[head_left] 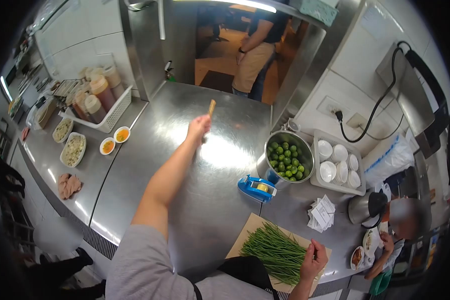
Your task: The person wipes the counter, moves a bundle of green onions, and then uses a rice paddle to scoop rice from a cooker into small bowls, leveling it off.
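Observation:
My left hand (199,127) is stretched far out over the steel counter, closed around a short tan stick-like piece (212,107) that looks wooden. Its upper end sticks out past my fingers; the rest is hidden in the grip. Close to my body, a heap of long green chives (275,252) lies across a light tan cutting board (252,226). Over the right end of the chives is my right hand (313,258), its fingers curled in. Whether anything is inside those fingers is hidden.
Right of centre stand a blue tape dispenser (257,188), a steel pot of green limes (287,159) and a bin of white cups (337,162). Paper slips (322,213) lie nearby. Sauce bottles (101,92) fill a white basket at left. People stand beyond the opening and at right.

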